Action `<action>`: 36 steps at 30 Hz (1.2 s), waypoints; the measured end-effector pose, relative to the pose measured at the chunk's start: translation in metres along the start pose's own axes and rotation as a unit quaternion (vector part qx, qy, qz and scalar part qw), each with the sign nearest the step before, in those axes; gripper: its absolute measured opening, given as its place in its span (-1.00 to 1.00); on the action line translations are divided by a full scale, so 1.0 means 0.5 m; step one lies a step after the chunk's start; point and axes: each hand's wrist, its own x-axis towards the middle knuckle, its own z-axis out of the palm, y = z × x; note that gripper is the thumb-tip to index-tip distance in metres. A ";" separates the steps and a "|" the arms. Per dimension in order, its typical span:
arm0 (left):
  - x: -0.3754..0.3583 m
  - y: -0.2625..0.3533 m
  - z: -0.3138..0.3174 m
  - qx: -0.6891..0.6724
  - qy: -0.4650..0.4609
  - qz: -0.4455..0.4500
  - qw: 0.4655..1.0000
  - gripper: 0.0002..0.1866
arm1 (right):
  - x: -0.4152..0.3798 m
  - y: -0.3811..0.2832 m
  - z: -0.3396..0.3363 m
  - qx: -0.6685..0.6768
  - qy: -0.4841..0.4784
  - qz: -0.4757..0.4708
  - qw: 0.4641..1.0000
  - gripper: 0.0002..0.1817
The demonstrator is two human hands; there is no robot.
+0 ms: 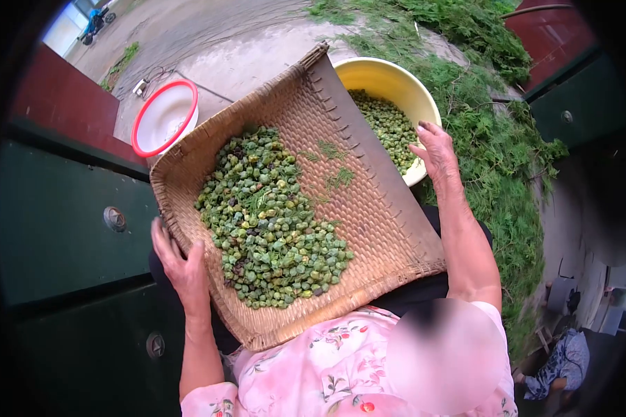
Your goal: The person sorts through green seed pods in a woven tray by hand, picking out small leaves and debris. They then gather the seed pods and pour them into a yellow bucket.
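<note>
A woven winnowing basket lies tilted across my lap, its stitched flat edge toward the upper right. Heaped on its left half are small green cones, some yellowish or dark. Loose sprigs of green foliage lie on the bare weave beside them. My left hand is at the basket's left rim, thumb over the edge and fingers outside it. Over the right rim of a yellow tub hangs my right hand, fingers apart, with nothing visible in it. The tub holds many similar green cones.
A white basin with a red rim stands beyond the basket's left corner. Cut green branches cover the ground at right. Dark green and red door panels flank my left side. A person in patterned clothing is at lower right.
</note>
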 end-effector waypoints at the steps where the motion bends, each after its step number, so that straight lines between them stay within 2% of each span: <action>1: 0.029 0.010 0.002 0.108 0.024 0.058 0.992 -0.31 | -0.007 0.007 0.009 -0.056 0.038 -0.014 0.998 -0.52; 2: 0.061 0.019 0.007 0.215 0.047 0.114 0.969 -0.35 | -0.021 0.006 0.021 -0.091 0.013 -0.024 0.995 -0.56; 4: 0.150 0.029 0.025 0.225 0.091 0.150 0.959 -0.51 | -0.052 0.005 0.047 -0.161 -0.040 -0.043 0.985 -0.63; 5: 0.201 0.023 0.038 0.256 0.094 0.191 0.943 -0.56 | -0.068 0.012 0.071 -0.162 -0.049 -0.066 0.983 -0.70; 6: 0.250 0.018 0.049 0.287 0.098 0.232 0.924 -0.61 | -0.077 0.019 0.093 -0.194 -0.071 -0.048 0.977 -0.71; 8: 0.316 -0.020 0.080 0.295 0.023 0.198 0.935 -0.68 | -0.076 0.060 0.131 -0.282 -0.139 -0.155 0.937 -0.73; 10: 0.335 -0.048 0.101 0.405 -0.010 0.181 0.896 -0.67 | -0.118 0.059 0.197 -0.339 -0.168 -0.281 0.882 -0.74; 11: 0.335 -0.043 0.106 0.458 -0.028 0.170 0.872 -0.65 | -0.125 0.070 0.233 -0.325 -0.180 -0.290 0.882 -0.77; 13: 0.315 -0.002 0.114 0.471 -0.013 0.113 0.875 -0.61 | -0.142 0.076 0.301 -0.330 -0.241 -0.322 0.854 -0.68; 14: 0.306 0.012 0.113 0.476 -0.004 0.083 0.875 -0.59 | -0.150 0.089 0.334 -0.344 -0.243 -0.378 0.825 -0.63; 16: 0.308 -0.019 0.116 0.455 0.042 0.153 0.876 -0.57 | -0.160 0.119 0.380 -0.368 -0.242 -0.485 0.756 -0.51; 19: 0.309 -0.032 0.119 0.456 0.061 0.183 0.869 -0.57 | -0.171 0.137 0.378 -0.377 -0.302 -0.472 0.737 -0.41; 22: 0.308 -0.026 0.118 0.472 0.058 0.175 0.862 -0.58 | -0.163 0.135 0.317 -0.490 -0.291 -0.475 0.670 -0.44; 25: 0.311 -0.032 0.125 0.472 0.063 0.191 0.859 -0.58 | -0.161 0.108 0.243 -0.550 -0.289 -0.463 0.632 -0.50; 28: 0.310 -0.037 0.122 0.467 0.072 0.205 0.857 -0.59 | -0.159 0.083 0.220 -0.538 -0.269 -0.415 0.682 -0.54; 29: 0.310 -0.038 0.123 0.467 0.071 0.203 0.857 -0.59 | -0.155 0.079 0.229 -0.509 -0.251 -0.424 0.706 -0.61; 32: 0.309 -0.026 0.121 0.468 0.065 0.193 0.860 -0.61 | -0.138 0.087 0.276 -0.492 -0.187 -0.429 0.734 -0.65; 33: 0.308 -0.021 0.120 0.468 0.063 0.188 0.861 -0.61 | -0.127 0.102 0.288 -0.482 -0.176 -0.442 0.736 -0.70; 36: 0.305 -0.015 0.120 0.465 0.059 0.186 0.863 -0.60 | -0.107 0.123 0.291 -0.530 -0.147 -0.476 0.686 -0.70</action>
